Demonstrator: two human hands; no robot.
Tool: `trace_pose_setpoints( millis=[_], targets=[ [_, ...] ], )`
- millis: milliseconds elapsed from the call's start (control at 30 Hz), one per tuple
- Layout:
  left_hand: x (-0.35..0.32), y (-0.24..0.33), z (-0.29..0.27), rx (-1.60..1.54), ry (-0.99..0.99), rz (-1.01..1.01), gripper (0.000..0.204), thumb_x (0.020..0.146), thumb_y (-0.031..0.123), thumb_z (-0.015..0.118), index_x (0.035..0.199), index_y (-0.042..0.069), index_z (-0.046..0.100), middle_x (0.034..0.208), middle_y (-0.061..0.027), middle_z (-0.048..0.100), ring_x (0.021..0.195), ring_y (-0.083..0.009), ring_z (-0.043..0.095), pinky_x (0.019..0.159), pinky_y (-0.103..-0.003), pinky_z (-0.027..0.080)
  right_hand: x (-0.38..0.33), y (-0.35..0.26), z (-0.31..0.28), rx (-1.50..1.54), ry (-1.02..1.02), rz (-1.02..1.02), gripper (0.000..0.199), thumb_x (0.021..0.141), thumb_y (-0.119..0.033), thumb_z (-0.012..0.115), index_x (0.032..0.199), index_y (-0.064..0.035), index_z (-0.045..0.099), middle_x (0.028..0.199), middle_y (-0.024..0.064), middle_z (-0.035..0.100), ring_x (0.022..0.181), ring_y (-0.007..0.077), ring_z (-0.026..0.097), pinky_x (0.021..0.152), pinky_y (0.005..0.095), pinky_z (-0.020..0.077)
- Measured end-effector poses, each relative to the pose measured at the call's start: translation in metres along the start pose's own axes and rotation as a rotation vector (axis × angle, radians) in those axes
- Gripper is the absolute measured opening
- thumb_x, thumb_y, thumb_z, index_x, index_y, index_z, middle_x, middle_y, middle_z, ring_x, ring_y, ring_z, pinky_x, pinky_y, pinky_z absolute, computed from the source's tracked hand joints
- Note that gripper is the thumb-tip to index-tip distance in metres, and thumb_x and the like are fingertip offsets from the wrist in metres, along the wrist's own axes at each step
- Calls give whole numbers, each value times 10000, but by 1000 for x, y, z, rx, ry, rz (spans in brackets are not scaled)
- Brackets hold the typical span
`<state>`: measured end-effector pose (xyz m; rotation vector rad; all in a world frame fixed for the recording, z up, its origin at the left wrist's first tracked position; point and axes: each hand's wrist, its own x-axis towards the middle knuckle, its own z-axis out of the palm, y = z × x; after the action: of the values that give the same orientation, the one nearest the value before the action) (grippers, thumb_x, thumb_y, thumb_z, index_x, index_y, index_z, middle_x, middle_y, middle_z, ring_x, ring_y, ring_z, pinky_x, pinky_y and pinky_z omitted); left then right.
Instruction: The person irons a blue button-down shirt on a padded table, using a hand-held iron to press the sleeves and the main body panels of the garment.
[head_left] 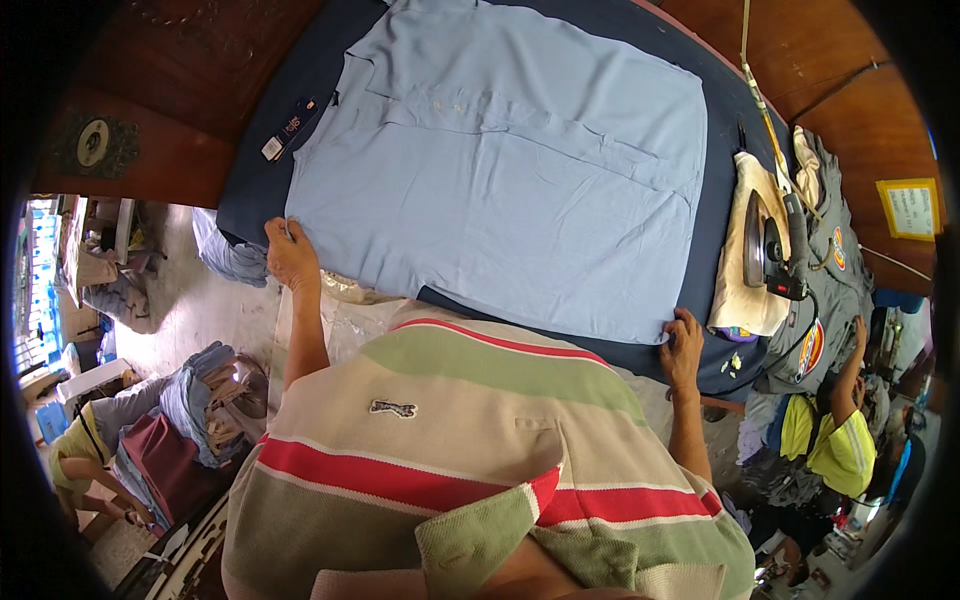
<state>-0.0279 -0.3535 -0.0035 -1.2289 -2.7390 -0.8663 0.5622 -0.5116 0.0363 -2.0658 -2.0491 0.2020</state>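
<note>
A light blue shirt (480, 180) lies spread over a dark-covered ironing table, its button placket running across it and a few wrinkles along the placket and near edge. My left hand (292, 255) pinches the shirt at its near left corner. At the near right corner, my right hand (683, 350) has its fingers closed on the hem. A dark hang tag (290, 128) with a white label sticks out past the shirt's left side. To the right, an electric iron (770, 250) rests on a folded cream cloth (735, 300).
Grey garments with round patches (825, 270) lie beyond the iron, whose cord (752, 90) hangs from above. A co-worker in a yellow top (840, 450) is at the lower right; another person (80, 465) is at the lower left by piled clothes (185, 430). Wooden panels (150, 150) border the table.
</note>
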Motion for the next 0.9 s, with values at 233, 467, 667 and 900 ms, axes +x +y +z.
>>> trace_pose_setpoints(
  millis=[233,467,667,900],
  targets=[
    [26,49,23,-23,63,549,271,838,155,592,1096,78,565,1107,-101,606,1005,-301,575,794,-390,453,60,14,-11,343,316,408,276,868,-213,546,1011,17,599,1220,178,530,1126,351,495,966,407,371],
    [76,134,102,4,-341,949,504,914,358,472,1360,138,390,1397,-91,392,1288,-240,365,1031,-432,290,229,5,35,101,204,64,447,912,-355,470,1279,-102,483,1389,150,385,1290,334,329,1055,450,247],
    [101,127,101,288,-537,1052,625,920,444,417,1455,193,214,1516,-16,186,1389,-187,175,1086,-455,186,215,45,42,-301,-66,30,624,880,-496,437,1426,-229,295,1491,109,230,1376,342,166,1070,565,120],
    [97,127,96,278,-434,1083,584,910,412,450,1424,181,299,1487,-44,265,1363,-201,251,1066,-466,218,213,44,40,-236,-2,56,567,910,-481,401,1403,-207,345,1484,120,242,1368,348,188,1066,554,130]
  ],
)
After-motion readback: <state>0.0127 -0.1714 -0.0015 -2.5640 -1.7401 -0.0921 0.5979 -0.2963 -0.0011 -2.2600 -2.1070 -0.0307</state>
